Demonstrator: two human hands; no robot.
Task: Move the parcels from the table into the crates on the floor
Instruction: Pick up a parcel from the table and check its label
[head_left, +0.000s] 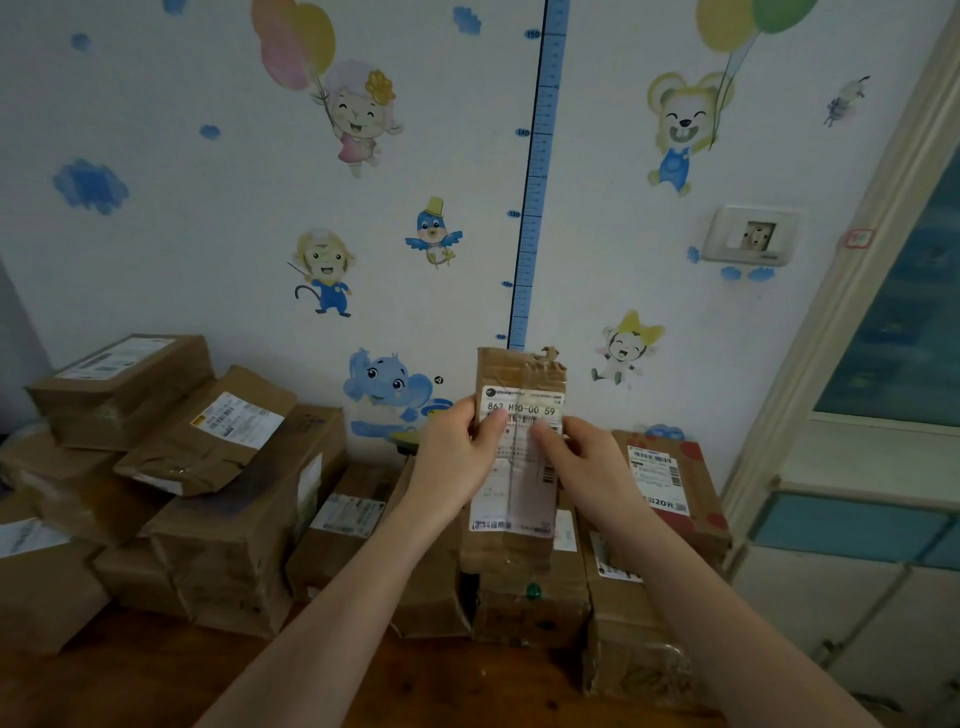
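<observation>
I hold a tall, narrow cardboard parcel (519, 374) upright in front of me, its white shipping label facing me. My left hand (457, 457) grips its left edge with the thumb on the label. My right hand (582, 467) grips its right edge, thumb also on the label. The parcel is lifted above the other parcels on the wooden table (156, 680). No crate is in view.
Many brown cardboard parcels are stacked on the table: a pile at the left (208, 441), several boxes in the middle (343, 525), and a red-printed box (670, 478) at the right. A decorated wall stands behind; a white and blue cabinet (852, 571) is at the right.
</observation>
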